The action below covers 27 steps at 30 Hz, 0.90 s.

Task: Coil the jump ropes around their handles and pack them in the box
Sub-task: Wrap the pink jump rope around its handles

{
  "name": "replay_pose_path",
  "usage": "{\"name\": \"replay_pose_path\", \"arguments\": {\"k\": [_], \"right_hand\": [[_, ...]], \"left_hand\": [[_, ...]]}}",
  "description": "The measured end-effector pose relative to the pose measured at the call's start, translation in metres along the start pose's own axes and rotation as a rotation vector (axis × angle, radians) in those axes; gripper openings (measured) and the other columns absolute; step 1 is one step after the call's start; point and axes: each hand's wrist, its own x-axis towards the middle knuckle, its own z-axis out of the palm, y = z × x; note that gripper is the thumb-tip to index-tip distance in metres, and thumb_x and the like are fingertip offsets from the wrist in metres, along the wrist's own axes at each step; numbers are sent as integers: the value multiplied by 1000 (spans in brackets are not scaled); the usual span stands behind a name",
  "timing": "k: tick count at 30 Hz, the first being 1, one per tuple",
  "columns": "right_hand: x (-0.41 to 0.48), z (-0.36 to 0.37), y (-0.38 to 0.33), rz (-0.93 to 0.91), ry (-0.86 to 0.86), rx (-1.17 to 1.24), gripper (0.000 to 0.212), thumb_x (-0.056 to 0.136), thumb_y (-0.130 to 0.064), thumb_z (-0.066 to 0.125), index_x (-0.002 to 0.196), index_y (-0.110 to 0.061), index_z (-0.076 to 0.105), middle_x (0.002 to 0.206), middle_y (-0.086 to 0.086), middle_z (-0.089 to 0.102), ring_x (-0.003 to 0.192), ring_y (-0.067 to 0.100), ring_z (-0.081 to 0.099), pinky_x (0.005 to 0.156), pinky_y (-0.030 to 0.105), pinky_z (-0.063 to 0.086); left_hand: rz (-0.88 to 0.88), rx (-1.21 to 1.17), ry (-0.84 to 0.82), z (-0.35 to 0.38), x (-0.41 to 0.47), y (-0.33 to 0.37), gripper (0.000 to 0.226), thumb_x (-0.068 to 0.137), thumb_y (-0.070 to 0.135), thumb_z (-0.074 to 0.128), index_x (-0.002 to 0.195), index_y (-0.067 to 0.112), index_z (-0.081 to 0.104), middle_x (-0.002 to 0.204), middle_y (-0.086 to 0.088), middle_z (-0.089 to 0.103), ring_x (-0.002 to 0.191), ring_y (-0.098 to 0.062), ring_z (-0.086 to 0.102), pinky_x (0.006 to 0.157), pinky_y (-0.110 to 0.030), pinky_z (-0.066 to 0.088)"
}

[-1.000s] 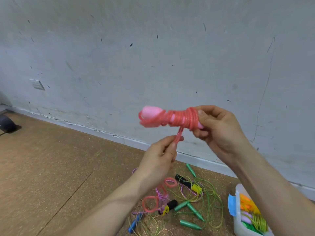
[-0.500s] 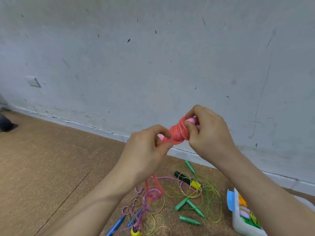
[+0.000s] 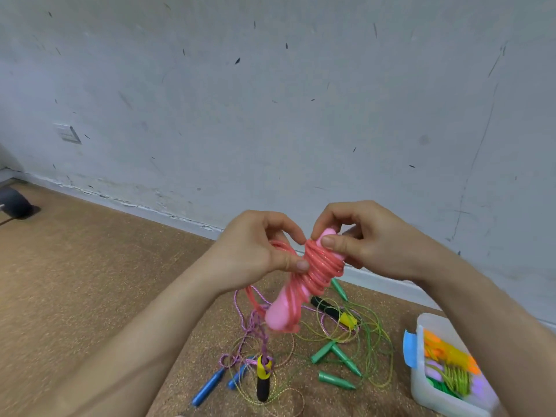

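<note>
I hold a pink jump rope (image 3: 319, 273) in the air, its red-pink cord coiled around the pale pink handles, which tilt down to the left. My right hand (image 3: 361, 239) pinches the upper end of the handles. My left hand (image 3: 258, 251) pinches the cord beside the coil, and a loose length hangs below it. The clear plastic box (image 3: 421, 383) with a blue latch stands on the floor at the lower right, holding several coiled ropes in orange, yellow, green and purple.
On the cork floor below my hands lie tangled ropes: green handles (image 3: 337, 353) with thin green cord, black-and-yellow handles (image 3: 264, 377), blue handles (image 3: 209, 386) and purple cord. A grey wall rises just behind. A dark object (image 3: 13, 203) sits at far left.
The bundle has turned from level to slanting downward. My left hand moved up from below the coil to beside it, close to my right hand. The camera tilted down, showing more floor.
</note>
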Motion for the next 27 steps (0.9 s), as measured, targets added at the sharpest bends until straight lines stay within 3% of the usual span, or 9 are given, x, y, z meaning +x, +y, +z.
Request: {"name": "replay_pose_path", "arguments": {"k": [3, 8, 11, 14, 17, 20, 22, 25, 27], "right_hand": [[-2, -4, 3, 46, -97, 126, 11, 92, 0, 59, 88, -7, 67, 74, 12, 58, 48, 15, 46, 46, 23, 38], [-3, -12, 3, 52, -85, 152, 10, 94, -3, 57, 89, -5, 66, 79, 24, 59, 48, 17, 46, 46, 24, 40], [-3, -11, 2, 51, -114, 31, 10, 94, -7, 58, 88, -9, 66, 78, 21, 60, 49, 13, 47, 49, 24, 41], [-2, -3, 5, 60, -93, -327, 7, 91, -16, 61, 87, -19, 66, 79, 5, 63, 60, 7, 50, 65, 29, 47], [-3, 5, 0, 69, -151, -438, 6, 91, -22, 61, 89, -26, 65, 83, -2, 65, 65, 3, 52, 70, 29, 47], [-5, 3, -2, 28, -174, -318, 9, 90, -16, 62, 86, -23, 66, 80, 3, 65, 61, 7, 54, 62, 25, 47], [-5, -5, 2, 11, -129, -99, 10, 91, -8, 61, 86, -15, 67, 78, 12, 63, 52, 7, 50, 52, 20, 42], [-7, -16, 10, 12, -87, 211, 9, 93, -2, 59, 87, -5, 66, 75, 18, 58, 49, 20, 46, 45, 24, 38], [-6, -16, 15, 8, -99, 333, 6, 92, -5, 61, 88, -4, 66, 73, 13, 58, 51, 23, 44, 44, 24, 38]], "left_hand": [[331, 219, 102, 4, 1, -8, 14, 63, 28, 85, 69, 22, 74, 67, 8, 64, 62, -4, 57, 59, -21, 42], [699, 735, 318, 6, 0, -6, 35, 85, 46, 56, 76, 15, 67, 70, 3, 60, 56, -17, 56, 48, -30, 43], [563, 668, 278, 10, -4, 6, 31, 82, 50, 60, 74, 19, 63, 65, 8, 55, 55, -6, 49, 51, -26, 36], [205, 576, -54, 7, -8, 14, 25, 69, 49, 77, 73, 26, 69, 51, 11, 53, 50, 1, 45, 50, -18, 30], [179, 632, -238, 9, -8, 13, 27, 60, 48, 84, 79, 32, 76, 51, 14, 56, 52, -1, 49, 48, -16, 31], [201, 430, -109, 8, -4, 3, 27, 56, 48, 83, 77, 32, 75, 61, 7, 65, 59, -7, 58, 56, -32, 45], [165, 349, -56, 7, -1, -4, 25, 63, 46, 79, 73, 23, 76, 61, -1, 67, 54, -6, 54, 56, -33, 42], [132, 295, -81, 7, 3, -11, 20, 77, 37, 75, 71, 18, 75, 62, -1, 69, 57, -6, 57, 59, -31, 45], [119, 245, -118, 9, 4, -13, 23, 80, 45, 70, 70, 25, 74, 61, 0, 68, 59, -15, 59, 60, -37, 48]]}}
